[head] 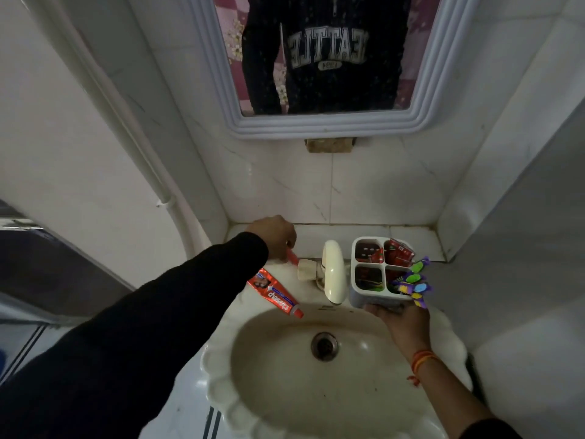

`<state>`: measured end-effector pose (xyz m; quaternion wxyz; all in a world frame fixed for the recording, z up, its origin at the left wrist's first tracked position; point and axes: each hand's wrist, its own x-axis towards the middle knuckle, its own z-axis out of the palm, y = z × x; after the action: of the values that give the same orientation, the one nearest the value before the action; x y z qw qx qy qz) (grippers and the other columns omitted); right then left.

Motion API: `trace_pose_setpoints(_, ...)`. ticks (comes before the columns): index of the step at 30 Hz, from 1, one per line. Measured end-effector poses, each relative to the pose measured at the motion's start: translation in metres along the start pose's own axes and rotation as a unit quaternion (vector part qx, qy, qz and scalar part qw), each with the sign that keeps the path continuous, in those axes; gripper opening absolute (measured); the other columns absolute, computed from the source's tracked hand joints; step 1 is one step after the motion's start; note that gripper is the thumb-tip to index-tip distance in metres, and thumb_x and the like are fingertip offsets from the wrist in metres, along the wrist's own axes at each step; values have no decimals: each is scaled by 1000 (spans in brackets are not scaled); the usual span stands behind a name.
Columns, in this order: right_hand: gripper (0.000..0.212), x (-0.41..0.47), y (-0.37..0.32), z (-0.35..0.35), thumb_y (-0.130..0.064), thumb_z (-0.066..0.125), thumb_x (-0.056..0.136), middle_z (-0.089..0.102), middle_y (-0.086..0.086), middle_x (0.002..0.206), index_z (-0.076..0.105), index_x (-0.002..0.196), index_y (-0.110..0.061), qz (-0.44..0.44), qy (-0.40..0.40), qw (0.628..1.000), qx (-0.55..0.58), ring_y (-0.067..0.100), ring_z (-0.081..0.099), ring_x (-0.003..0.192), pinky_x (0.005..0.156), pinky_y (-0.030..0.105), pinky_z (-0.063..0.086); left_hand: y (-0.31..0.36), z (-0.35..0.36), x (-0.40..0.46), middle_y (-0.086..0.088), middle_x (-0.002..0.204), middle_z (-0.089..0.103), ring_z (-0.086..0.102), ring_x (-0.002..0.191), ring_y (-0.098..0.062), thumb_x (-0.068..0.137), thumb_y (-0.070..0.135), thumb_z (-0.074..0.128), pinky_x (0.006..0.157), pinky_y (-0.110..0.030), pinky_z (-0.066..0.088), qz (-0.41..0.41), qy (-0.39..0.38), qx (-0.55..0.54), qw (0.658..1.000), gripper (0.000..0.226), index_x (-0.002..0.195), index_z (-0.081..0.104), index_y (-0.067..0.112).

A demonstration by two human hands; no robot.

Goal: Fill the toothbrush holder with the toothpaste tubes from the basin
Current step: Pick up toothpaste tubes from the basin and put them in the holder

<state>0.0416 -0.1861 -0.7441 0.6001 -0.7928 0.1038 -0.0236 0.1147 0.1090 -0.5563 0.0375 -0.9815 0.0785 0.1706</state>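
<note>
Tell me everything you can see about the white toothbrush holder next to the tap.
The white plastic toothbrush holder is a rounded square box, divided by a cross into four open compartments with dark insides. Red toothpaste tubes stand in the rear right compartment, and colourful toothbrushes lean out of the front right one. It is upright, to the right of the cream tap. The right hand holds its front base. Whether it rests on the white basin is unclear.

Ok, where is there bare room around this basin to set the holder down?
The tiled ledge behind the tap is bare, from the left hand across to the holder. The bowl around the drain is open too. The left rim is crowded: a toothpaste tube lies there and the left hand grips a second tube. The right hand holds the holder.
</note>
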Motion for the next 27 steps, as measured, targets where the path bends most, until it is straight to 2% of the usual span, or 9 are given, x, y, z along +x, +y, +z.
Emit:
trace_pose_setpoints(5,70,0,-4,1,1,97,59,75,12,116,69,124,3,-3,6,1000,0,23,68,111,77,-2,50,23,-73,-36,-2,113,72,64,99,-15,87,36,72,92,-32,54,33,64,-95,993,37,117,74,13)
trace_pose_setpoints(7,73,-2,-7,1,-3,98,58,75,11,116,69,125,1,3,8,1000,10,22,69,111,81,11,58,38,-98,-51,0,114,71,62,97,-11,88,33,72,89,-26,53,56,120,-116,984,35,117,74,14)
trace_pose_setpoints(9,71,-4,-8,0,-19,101,53,78,6,112,73,118,-7,-1,15,1000,-7,21,72,109,95,37,61,55,-116,-64,5,109,73,65,92,-6,84,33,77,83,-20,52,96,176,-136,970,33,113,75,18)
trace_pose_setpoints(11,67,-8,-13,0,-18,101,53,79,6,108,76,114,-8,-9,18,1000,-19,22,73,107,98,43,58,75,-122,-71,7,102,74,66,86,-4,81,30,81,78,-18,52,142,189,-148,960,29,108,76,20)
trace_pose_setpoints(17,72,-10,-18,0,-28,97,51,79,7,109,75,116,-6,-17,9,1000,-22,19,71,105,93,31,54,139,-76,-45,-8,105,70,69,86,-22,92,14,64,80,-35,60,173,47,-33,983,22,113,71,12)
trace_pose_setpoints(20,67,-10,-19,0,-27,98,52,79,5,105,77,113,-7,-9,3,1000,-19,18,71,102,92,29,55,154,-60,-38,-7,92,64,63,74,-24,90,16,64,65,-31,53,169,8,18,985,18,105,71,9)
trace_pose_setpoints(23,62,-7,-13,0,-14,99,57,78,5,105,75,114,-7,-3,3,999,-32,18,71,102,81,3,48,159,-51,-38,-4,80,59,60,69,-23,87,24,71,58,-29,46,159,-8,40,986,17,98,70,12)
trace_pose_setpoints(25,65,-5,-12,0,-16,99,57,78,5,108,74,117,-9,-1,2,999,-33,18,72,105,78,-4,45,157,-48,-37,-5,89,65,65,76,-23,83,22,74,63,-31,52,147,-27,29,988,23,103,71,11)
trace_pose_setpoints(27,69,-6,-13,0,-17,99,56,78,4,111,73,119,-10,-9,6,999,-34,17,72,107,84,5,50,149,-50,-35,-5,96,71,69,83,-23,82,25,74,74,-35,59,147,-44,10,988,26,106,75,14)
